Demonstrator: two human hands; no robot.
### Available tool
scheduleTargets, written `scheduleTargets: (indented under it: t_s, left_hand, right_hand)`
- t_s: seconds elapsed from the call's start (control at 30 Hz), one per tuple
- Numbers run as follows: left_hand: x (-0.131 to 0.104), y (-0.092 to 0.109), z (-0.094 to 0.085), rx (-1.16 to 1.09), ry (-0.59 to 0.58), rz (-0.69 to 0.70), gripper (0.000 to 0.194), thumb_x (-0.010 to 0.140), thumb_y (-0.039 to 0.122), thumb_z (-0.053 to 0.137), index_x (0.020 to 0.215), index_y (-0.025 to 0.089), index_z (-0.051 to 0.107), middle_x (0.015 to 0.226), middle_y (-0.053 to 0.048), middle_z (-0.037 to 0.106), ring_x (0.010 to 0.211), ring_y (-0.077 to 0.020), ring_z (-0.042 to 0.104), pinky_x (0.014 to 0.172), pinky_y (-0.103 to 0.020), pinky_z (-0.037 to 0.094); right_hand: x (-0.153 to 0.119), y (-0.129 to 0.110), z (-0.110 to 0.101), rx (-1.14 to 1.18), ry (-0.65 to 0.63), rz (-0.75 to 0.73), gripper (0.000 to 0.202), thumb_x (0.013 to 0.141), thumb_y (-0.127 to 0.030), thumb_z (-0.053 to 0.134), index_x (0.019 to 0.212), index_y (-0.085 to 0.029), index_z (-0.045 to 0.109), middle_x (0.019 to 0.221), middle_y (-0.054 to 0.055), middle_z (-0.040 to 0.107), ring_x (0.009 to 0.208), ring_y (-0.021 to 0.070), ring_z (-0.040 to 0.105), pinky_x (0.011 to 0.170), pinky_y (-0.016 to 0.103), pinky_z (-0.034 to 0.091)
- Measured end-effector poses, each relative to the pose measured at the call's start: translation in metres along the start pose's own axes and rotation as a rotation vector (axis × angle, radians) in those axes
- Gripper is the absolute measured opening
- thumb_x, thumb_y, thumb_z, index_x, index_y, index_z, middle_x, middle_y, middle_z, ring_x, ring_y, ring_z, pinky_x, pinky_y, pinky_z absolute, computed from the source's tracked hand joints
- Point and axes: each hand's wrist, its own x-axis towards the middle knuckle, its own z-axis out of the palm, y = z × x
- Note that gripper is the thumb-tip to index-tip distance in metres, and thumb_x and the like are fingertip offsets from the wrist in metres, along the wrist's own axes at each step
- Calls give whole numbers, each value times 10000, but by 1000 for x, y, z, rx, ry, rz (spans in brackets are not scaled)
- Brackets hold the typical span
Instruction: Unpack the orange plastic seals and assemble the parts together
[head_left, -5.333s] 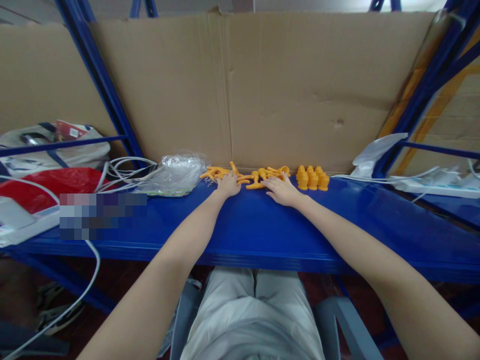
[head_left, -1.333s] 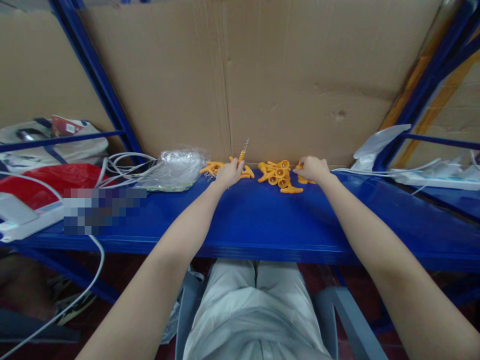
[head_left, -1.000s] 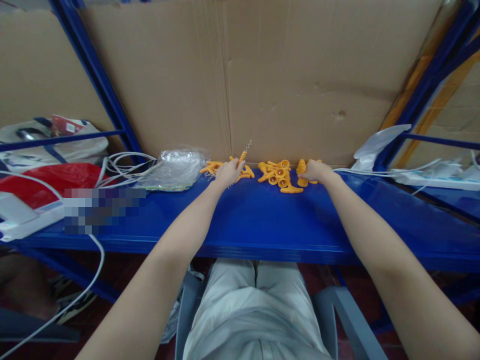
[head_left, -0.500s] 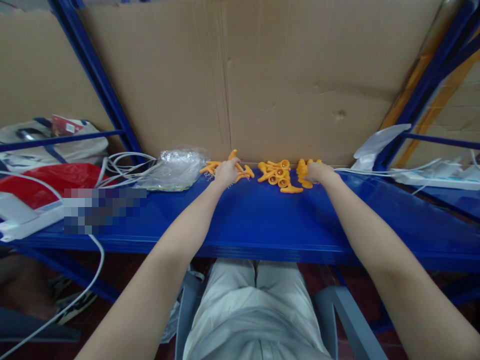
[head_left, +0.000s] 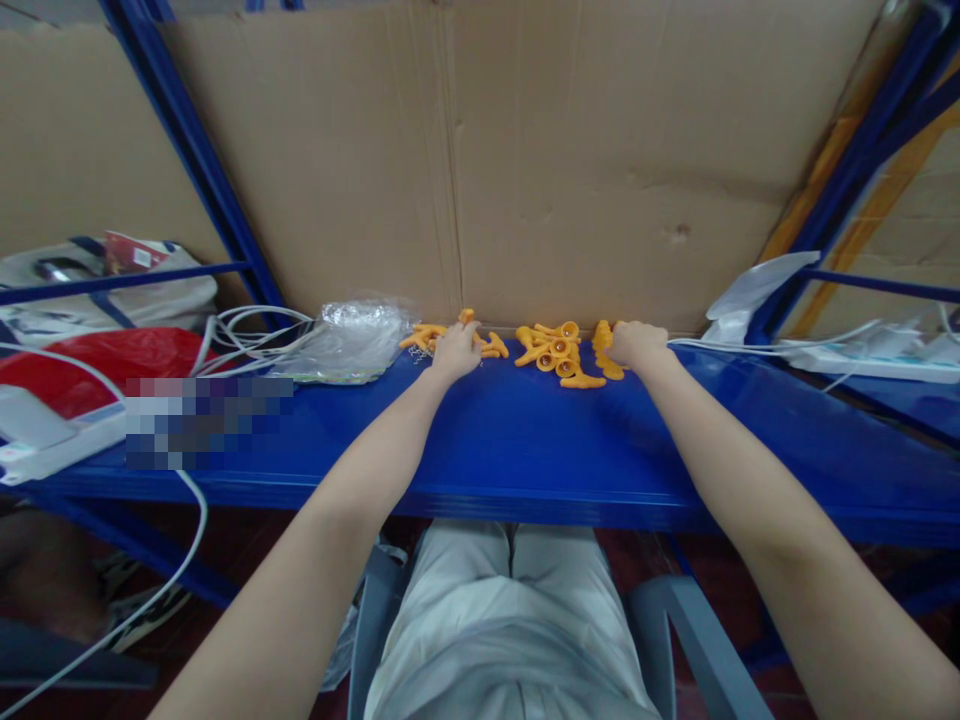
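Observation:
My left hand [head_left: 455,353] is over a small pile of orange T-shaped plastic pieces [head_left: 495,346] with thin silvery bits, perhaps chains, among them. Its fingers are curled around an orange piece [head_left: 466,316] whose end sticks up above the hand. To the right of it lies a heap of orange pieces with round, cup-like ends [head_left: 559,347], one T-shaped piece [head_left: 583,381] at its front. My right hand [head_left: 641,343] is closed at a further cluster of orange pieces [head_left: 604,343]. Its fingertips are mostly hidden, so what they grip does not show.
All of this lies along the back of a blue table [head_left: 525,450], against a cardboard panel [head_left: 585,170]. Clear plastic bags [head_left: 349,340], white cables [head_left: 259,320] and a red bag [head_left: 82,365] are on the left. On the right stands a power strip [head_left: 870,355].
My left hand has shifted slightly right and lower over its pile, and the raised orange end shows less. The back of my right hand has lifted a little at the right cluster.

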Motion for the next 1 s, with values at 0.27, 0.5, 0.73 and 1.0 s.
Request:
scheduleTargets:
  t_s: [0.27, 0.5, 0.73, 1.0]
  left_hand:
    - [0, -6, 12, 44, -80, -28, 560, 981, 236, 372, 1530, 169, 459, 1541, -189, 523, 1426, -360, 468, 1141, -631, 370]
    - [2, -6, 16, 66, -157, -24, 584, 976, 230, 332, 1545, 221, 464, 1633, -148, 414, 1506, -349, 366, 1166, -677, 320]
    - [3, -6, 20, 90, -148, 14, 549, 1006, 327, 359, 1539, 261, 477, 1658, -130, 376, 1525, -362, 331, 1187, -684, 272]
    - [0, -3, 19, 97, -156, 22, 535, 997, 313, 428, 1522, 235, 494, 1668, -143, 352, 1527, -367, 331, 1198, -669, 267]
  right_hand:
    - [-8, -18, 3, 7, 153, -145, 377, 981, -281, 496, 1242, -100, 698, 1238, 253, 707, 1194, 313, 679, 970, 398, 465]
    - [-14, -34, 15, 29, 265, -272, 382, 993, -206, 390, 1243, -85, 651, 1212, 245, 707, 1176, 313, 668, 999, 414, 405]
    - [-15, -45, 30, 85, 337, -404, 434, 1025, -279, 355, 1347, -114, 593, 1388, 215, 616, 1278, 338, 569, 1017, 465, 408]
    - [-13, -47, 36, 101, 185, -471, 494, 1009, -294, 416, 1456, -101, 497, 1446, 236, 580, 1320, 345, 568, 1038, 467, 456]
